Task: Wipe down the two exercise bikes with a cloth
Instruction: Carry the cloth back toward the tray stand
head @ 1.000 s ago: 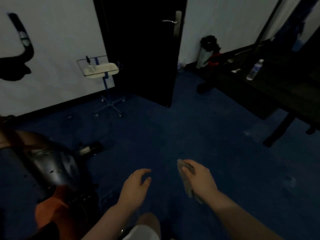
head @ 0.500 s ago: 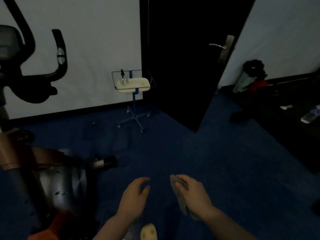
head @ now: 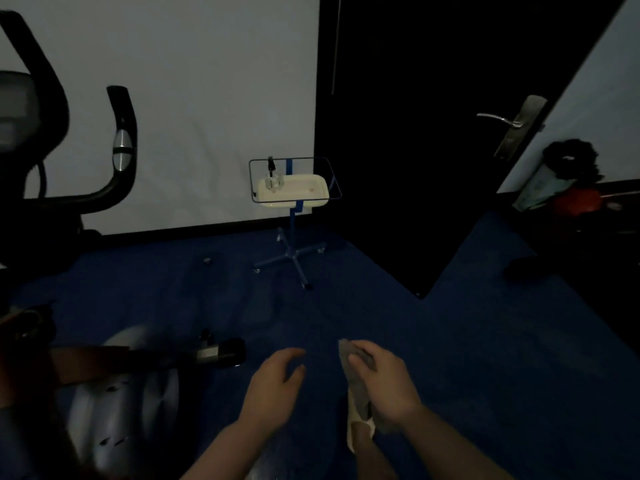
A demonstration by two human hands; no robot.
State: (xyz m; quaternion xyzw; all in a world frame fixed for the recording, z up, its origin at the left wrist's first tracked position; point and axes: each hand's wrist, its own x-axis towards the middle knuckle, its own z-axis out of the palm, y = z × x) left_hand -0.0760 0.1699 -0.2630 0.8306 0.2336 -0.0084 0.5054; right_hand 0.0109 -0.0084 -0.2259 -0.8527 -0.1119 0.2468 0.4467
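Observation:
An exercise bike fills the left side: black handlebars (head: 117,147) with a silver grip sensor up high, and a grey flywheel housing (head: 117,403) with a pedal (head: 221,353) low down. My right hand (head: 384,386) is closed around a folded grey cloth (head: 353,379) over the blue carpet, right of the bike. My left hand (head: 277,386) hovers beside it with fingers apart and nothing in it, a short way right of the pedal. A second bike is not in view.
A small blue wheeled stand (head: 294,251) carrying a cream tray (head: 301,194) stands by the white wall. An open black door (head: 433,150) juts into the room. Dark bags and a red object (head: 571,195) lie at the far right.
The view has swung left, bringing the bike's handlebars and housing into sight. Both hands keep their pose, the cloth still in my right hand.

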